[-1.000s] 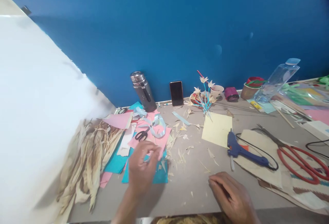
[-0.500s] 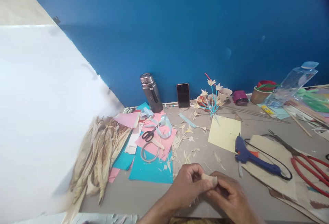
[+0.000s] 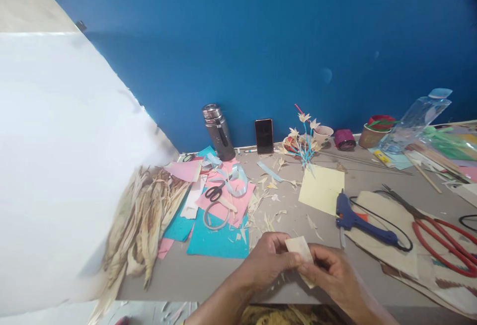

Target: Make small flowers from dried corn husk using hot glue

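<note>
Left hand (image 3: 274, 255) has come across from over the coloured papers (image 3: 219, 245), where it was a second ago, to meet the right hand (image 3: 330, 270); both now sit nearer the person and to the left of the blue glue gun (image 3: 367, 225). Between them, on that same near-left side of the gun, is a pale strip (image 3: 300, 248), showing more of its broad face than half a second ago. Fingers narrow on both hands: thumbs close together on the strip, pinching it; fingertips behind it hidden, their exact hold cannot be told. Strip reads flat, edges fairly straight, no petal points visible; judged an early stage for this piece, with shaping and any fixing to a stem not yet done. Farther off and left of the gun: several pale flowers (image 3: 304, 118) on blue stems (image 3: 306, 152), apparently complete, plus one loose bloom (image 3: 281, 164) lying flat. Left of the gun, a scatter of pale scraps (image 3: 268, 220), which suggests a fair amount of cutting done. Well left of it, a bundle of dried husks (image 3: 143, 230), so plenty of stock seems unused. Gun itself out of hand; red-handled shears (image 3: 419, 216) just right of it, likewise untouched.
</note>
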`<state>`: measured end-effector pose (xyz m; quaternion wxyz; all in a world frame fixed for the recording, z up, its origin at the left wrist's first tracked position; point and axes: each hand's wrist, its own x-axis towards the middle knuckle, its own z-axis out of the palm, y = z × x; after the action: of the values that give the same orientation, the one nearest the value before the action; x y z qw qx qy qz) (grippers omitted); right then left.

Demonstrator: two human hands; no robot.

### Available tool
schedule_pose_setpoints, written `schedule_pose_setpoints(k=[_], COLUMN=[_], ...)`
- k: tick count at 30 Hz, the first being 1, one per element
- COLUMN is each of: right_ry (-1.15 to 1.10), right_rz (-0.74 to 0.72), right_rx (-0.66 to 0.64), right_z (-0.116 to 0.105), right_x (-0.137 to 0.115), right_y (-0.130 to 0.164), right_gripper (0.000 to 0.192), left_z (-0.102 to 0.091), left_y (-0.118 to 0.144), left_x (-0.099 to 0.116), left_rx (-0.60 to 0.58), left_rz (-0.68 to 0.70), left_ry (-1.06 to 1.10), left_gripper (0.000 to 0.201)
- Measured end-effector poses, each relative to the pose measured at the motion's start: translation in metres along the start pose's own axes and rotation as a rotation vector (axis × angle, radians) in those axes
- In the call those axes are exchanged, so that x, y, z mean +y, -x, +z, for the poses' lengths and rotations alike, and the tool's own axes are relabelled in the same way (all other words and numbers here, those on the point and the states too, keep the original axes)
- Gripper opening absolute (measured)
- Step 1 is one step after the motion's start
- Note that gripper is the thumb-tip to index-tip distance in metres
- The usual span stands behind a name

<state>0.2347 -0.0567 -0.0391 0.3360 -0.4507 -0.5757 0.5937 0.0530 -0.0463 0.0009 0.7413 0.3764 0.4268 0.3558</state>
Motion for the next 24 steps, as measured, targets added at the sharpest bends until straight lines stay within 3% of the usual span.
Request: schedule_pose_setpoints(k=[6, 12, 15, 18, 19, 22, 23, 24], right_ry=[-0.089, -0.152, -0.073, 0.006, -0.022, -0.212, -0.322, -0.406], right_rz=[-0.039, -0.035, -0.075, -0.166, -0.201, -0.410, -0.499, -0.506], right_rx=[-0.075, -0.098, -0.093, -0.135, -0.110, 0.411, 0.517, 0.538], right_z=[0.000, 0.004, 0.009, -0.006, -0.017, -0.063, -0.077, -0.090], right_x=[-0.013, -0.029, -0.037, -0.048, -0.053, -0.069, -0.074, -0.079], right_y=[-0.003, -0.010, -0.011, -0.007, -0.003, 0.014, 0.022, 0.030], right_gripper=[0.044, 0.039, 0.032, 0.026, 0.027, 0.037, 0.044, 0.046], left_z=[-0.001, -0.005, -0.012, -0.029, -0.037, -0.061, -0.067, -0.073], left_y=[-0.002, -0.003, 0.003, 0.015, 0.020, 0.035, 0.040, 0.044], left_x=[0.001, 0.006, 0.008, 0.020, 0.026, 0.049, 0.056, 0.062], left_rx=[-0.185, -0.119, -0.133, -0.136, -0.104, -0.005, 0.048, 0.096], left_rz=[-0.086, -0.092, -0.075, -0.069, -0.017, 0.267, 0.313, 0.326], left_ry=[0.191, 0.288, 0.213, 0.045, 0.037, 0.180, 0.205, 0.202], left_gripper=[0.043, 0.037, 0.040, 0.029, 0.028, 0.032, 0.033, 0.033])
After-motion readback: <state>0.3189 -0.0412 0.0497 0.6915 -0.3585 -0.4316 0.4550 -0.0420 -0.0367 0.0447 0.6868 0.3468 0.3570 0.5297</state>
